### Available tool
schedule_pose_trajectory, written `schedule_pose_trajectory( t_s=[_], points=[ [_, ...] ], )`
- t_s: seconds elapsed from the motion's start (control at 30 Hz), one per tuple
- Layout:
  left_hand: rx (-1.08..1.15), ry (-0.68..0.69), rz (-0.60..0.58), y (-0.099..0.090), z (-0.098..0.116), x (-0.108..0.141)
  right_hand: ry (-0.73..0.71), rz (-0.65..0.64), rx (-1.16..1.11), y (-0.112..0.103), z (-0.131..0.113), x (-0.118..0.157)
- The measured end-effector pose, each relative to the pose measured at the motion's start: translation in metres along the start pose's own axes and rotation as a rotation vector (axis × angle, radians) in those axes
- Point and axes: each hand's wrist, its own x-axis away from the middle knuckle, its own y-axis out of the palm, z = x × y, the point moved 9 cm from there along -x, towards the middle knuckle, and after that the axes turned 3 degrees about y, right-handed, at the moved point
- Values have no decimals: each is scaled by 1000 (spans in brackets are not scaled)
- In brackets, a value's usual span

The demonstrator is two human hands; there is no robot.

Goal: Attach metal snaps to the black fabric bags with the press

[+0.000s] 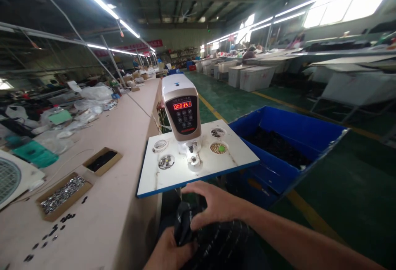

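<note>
Low in the view, my left hand [171, 250] is closed on a piece of black cloth [185, 220]. My right hand [213, 204] is just above and to the right of it, thumb and fingers spread in a curve over the cloth, with a gap between them. More dark fabric with pale marks lies below, partly hidden by my hands. Beyond them stands a pressing machine [182, 109] with a lit red display, on a white board [222, 171] with blue edging. Round cups in the board hold small metal parts [166, 162] and brass-coloured pieces [215, 148].
A long table [123, 138] runs along the left, with a cardboard box of metal pieces [63, 193], a smaller box of black pieces [102, 160] and scattered black bits. At right, a large blue bin [297, 121] holds dark items.
</note>
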Motion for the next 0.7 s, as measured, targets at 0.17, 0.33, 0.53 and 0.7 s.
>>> schedule_pose_trajectory(
  t_s=[0.17,0.33,0.53,0.7],
  points=[
    [-450,175,-142,4,60,-23,-32,-181,303,19,4,12],
    [-624,202,-165,5,85,-41,26,-140,298,0,21,7],
    [-514,127,-215,-3,72,-69,-4,70,266,-26,14,5],
    [-457,180,-244,3,76,-75,-300,37,484,-10,-20,14]
  ],
)
